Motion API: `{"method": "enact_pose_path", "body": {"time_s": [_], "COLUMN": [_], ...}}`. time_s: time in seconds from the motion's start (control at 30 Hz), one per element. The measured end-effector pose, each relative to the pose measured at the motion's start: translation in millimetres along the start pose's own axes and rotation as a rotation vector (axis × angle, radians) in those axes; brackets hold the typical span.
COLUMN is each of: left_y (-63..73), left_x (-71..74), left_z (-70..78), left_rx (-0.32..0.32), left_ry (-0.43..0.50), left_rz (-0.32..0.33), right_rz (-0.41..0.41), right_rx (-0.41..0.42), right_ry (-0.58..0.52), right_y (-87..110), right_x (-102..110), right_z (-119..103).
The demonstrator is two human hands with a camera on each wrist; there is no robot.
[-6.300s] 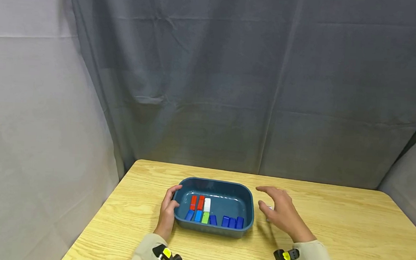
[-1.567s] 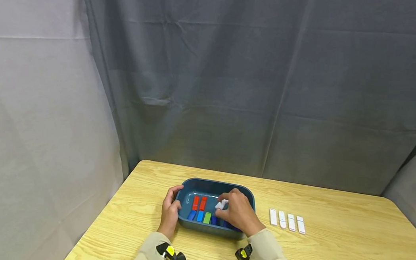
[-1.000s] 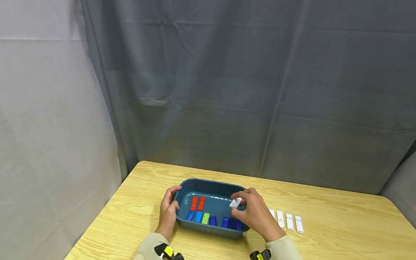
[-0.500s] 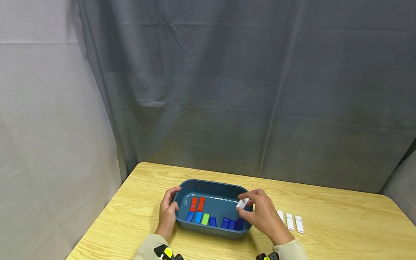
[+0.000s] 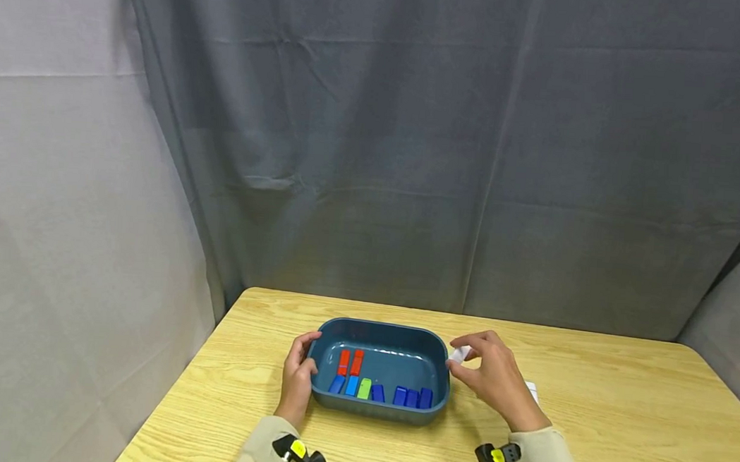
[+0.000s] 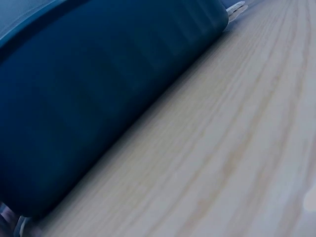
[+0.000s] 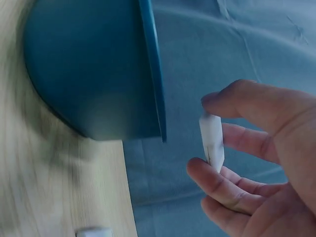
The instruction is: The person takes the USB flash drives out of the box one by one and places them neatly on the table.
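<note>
My left hand (image 5: 297, 385) grips the left end of a dark teal plastic tub (image 5: 374, 409), fingers outside and thumb over the rim. My right hand (image 5: 495, 376) pinches a small white capped stick, like a USB stick (image 5: 460, 354), just outside the tub's right end. In the right wrist view this white stick (image 7: 212, 142) stands between thumb and fingertips. Inside the tub lie two red sticks (image 5: 357, 363), a light blue stick (image 5: 352, 385), a green stick (image 5: 364, 388) and several dark blue sticks (image 5: 413, 398).
White sticks (image 5: 531, 391) lie on the wooden table (image 5: 619, 416), mostly hidden behind the right hand. One white stick (image 7: 94, 232) shows at the right wrist view's lower edge. A grey curtain (image 5: 375, 153) hangs behind the table.
The right hand has lifted the white stick out of the tub and carried it right past the rim. Its arm now covers most of the white row. The left hand stays on the tub.
</note>
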State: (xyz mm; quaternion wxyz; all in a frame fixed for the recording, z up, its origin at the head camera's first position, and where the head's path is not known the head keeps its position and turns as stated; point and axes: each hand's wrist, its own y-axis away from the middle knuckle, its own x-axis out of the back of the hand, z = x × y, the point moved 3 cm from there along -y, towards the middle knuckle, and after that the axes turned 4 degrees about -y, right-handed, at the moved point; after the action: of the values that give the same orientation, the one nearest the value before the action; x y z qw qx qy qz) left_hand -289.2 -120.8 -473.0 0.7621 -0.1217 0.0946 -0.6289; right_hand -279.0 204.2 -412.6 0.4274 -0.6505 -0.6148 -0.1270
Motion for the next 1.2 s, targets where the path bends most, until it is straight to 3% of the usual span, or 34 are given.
{"method": "enact_pose_path", "body": {"time_s": [0.3, 0.57, 0.7, 0.97, 1.2], "left_y": [-0.1, -0.2, -0.7, -9.5, -0.6], "left_x": [0.4, 0.3, 0.3, 0.4, -0.1], "left_z": [-0.9, 0.5, -2.5, -34.5, -1.7], "left_rx": [0.019, 0.030, 0.039, 0.043, 0.044], "left_ry": [-0.007, -0.009, -0.011, 0.006, -0.011], "left_rz": [-0.014, -0.012, -0.012, 0.004, -0.022], "right_rz": [0.012, 0.050, 0.033, -0.042, -0.108], "right_rx": [-0.077, -0.039, -0.057, -0.079, -0.077], "right_ry": [0.009, 0.035, 0.028, 0.033, 0.082], "right_y": [0.1, -0.1, 0.3, 1.3, 1.6], "right_x": [14, 19, 16, 7, -3], "right_z": [15, 24, 29, 38, 47]}}
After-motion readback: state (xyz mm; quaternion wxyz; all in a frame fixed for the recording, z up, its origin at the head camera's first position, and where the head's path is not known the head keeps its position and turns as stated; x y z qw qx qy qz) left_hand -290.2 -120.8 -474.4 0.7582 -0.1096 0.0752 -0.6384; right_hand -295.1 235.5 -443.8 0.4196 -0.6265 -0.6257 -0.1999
